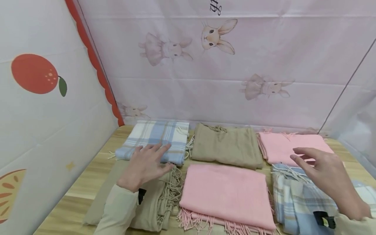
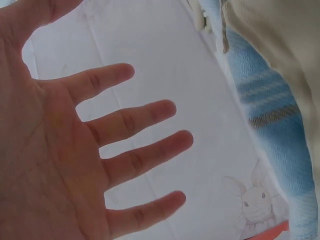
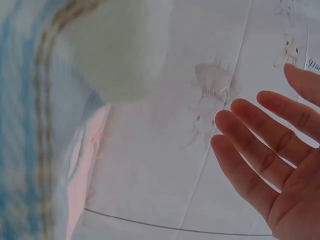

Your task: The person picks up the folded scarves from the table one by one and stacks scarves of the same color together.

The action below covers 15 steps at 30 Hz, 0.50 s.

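My left hand point(image 1: 147, 166) hovers with spread fingers above a folded khaki scarf point(image 1: 149, 209) at the front left. Its fingertips overlap the folded blue-and-white plaid scarf point(image 1: 158, 133) behind; in the left wrist view the palm holds nothing. On the other side my right hand point(image 1: 326, 169), fingers relaxed and slightly bent, is over a second blue plaid scarf point(image 1: 302, 199) at the front right. The right wrist view shows no thing in its fingers. Between the hands lies a folded pink scarf point(image 1: 226, 195) with its fringe toward me.
Along the back of the wooden table point(image 1: 79, 192) lie another khaki scarf point(image 1: 226, 147) and another pink scarf point(image 1: 299, 147). A pale pink sheet with rabbits point(image 1: 188, 94) rises behind the table. A white sheet with printed fruit point(image 1: 85, 130) stands at the left.
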### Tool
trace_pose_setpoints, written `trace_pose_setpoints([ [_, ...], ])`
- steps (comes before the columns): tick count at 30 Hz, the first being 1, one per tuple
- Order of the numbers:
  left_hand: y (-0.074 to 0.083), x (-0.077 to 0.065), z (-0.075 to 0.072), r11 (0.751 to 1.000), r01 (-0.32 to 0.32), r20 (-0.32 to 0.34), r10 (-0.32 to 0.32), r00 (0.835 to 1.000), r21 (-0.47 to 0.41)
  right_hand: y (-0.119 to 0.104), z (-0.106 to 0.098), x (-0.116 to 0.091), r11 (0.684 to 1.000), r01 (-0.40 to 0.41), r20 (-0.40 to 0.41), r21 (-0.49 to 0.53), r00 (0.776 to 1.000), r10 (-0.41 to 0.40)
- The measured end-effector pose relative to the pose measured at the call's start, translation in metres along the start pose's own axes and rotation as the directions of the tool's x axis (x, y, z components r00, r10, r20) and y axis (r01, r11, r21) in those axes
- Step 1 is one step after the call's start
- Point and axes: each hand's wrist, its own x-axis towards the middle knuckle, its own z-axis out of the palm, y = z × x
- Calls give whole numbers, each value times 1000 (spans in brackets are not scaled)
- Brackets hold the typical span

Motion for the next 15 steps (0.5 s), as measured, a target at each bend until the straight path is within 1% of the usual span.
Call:
trace_pose_setpoints([
  [2,2,1,1,1000,-15,1,15,1000,5,-2,3,0,1000,18,0,23,1000,-18],
  [6,5,2,3,999,-42,-17,42,999,12,-5,8,1,996,39,30,78,999,-41],
  [11,7,2,5,997,-72,-37,72,997,8,-7,11,-1,993,24,78,120,996,-34],
  [15,8,2,6,996,-86,-35,86,996,10,-10,14,-2,992,28,86,127,996,-39],
])
